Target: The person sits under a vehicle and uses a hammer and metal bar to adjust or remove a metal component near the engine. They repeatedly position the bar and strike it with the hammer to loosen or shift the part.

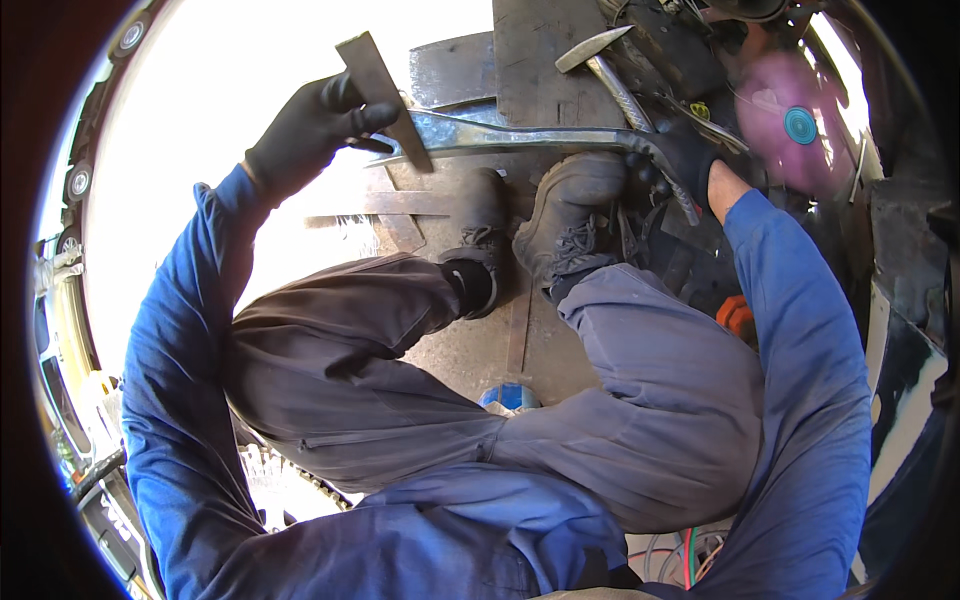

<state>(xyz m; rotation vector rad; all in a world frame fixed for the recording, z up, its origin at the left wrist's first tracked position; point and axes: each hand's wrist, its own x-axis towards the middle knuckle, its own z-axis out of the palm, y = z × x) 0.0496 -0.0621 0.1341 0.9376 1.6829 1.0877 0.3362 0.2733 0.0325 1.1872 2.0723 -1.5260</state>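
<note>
My left hand [312,135], in a black glove, is closed on a flat dark metal bar [382,95], thumb against its side. The bar crosses the left end of a long, narrow, bent metal piece [480,138], bluish and shiny on the left. My right hand [688,160], also gloved in black, is closed at that piece's right end. A hammer with a pointed head [597,47] slants into this hand, its metal handle [622,95] running under the glove. A rod-like end shows below the fingers. Whether they also grip the bent piece, I cannot tell.
Dark flat plates [550,65] lie beyond the bent piece. My boots [575,200] stand just this side of it. A blurred pink round thing with a teal centre [799,125] is at the far right. An orange object [735,315] lies beside my right knee; cables [690,555] run behind.
</note>
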